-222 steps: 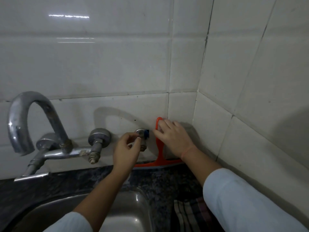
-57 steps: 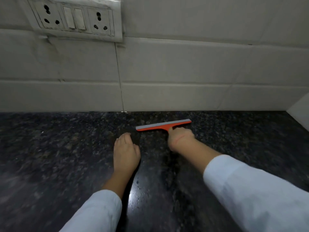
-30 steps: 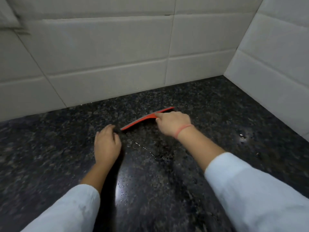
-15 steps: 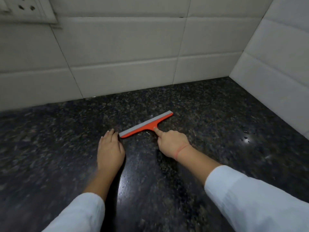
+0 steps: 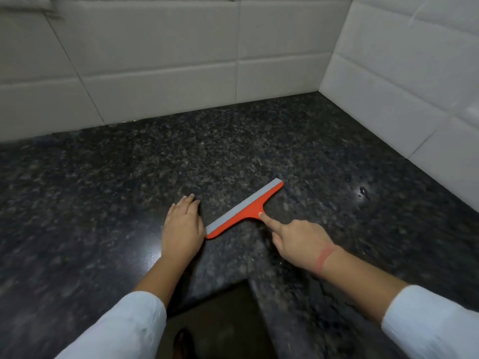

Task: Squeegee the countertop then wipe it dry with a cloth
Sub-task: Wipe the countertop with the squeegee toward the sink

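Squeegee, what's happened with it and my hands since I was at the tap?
The squeegee left the wall by the tap and now lies on the countertop, drawn back toward the front edge. The left hand let go of a tap valve and rests flat beside the blade's end. Unchanged: the right hand holds the handle.

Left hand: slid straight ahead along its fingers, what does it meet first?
Likely nothing until the tiled back wall: the left hand lies flat on the countertop, and the squeegee sits to its right, outside that line.
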